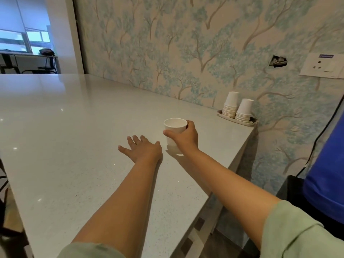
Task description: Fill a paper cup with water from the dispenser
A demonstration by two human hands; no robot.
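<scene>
Wrapped around a white paper cup [175, 134], the right hand [183, 137] holds it upright at the countertop [65, 136]; whether its base touches the surface is unclear. Just left of it, the left hand [142, 148] lies flat, fingers spread, grasping nothing. Two stacks of upturned cups [237, 108] stand in a tray [242, 122] near the wall corner.

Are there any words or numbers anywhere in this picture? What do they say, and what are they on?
Blue sticker on the white wall socket plate: there is writing on it, but it is too small and blurred to read.
Paper cup in the right hand: plain white, no words.
Stacked cups on the tray: plain, no words.
Nothing else carries any text.
</scene>
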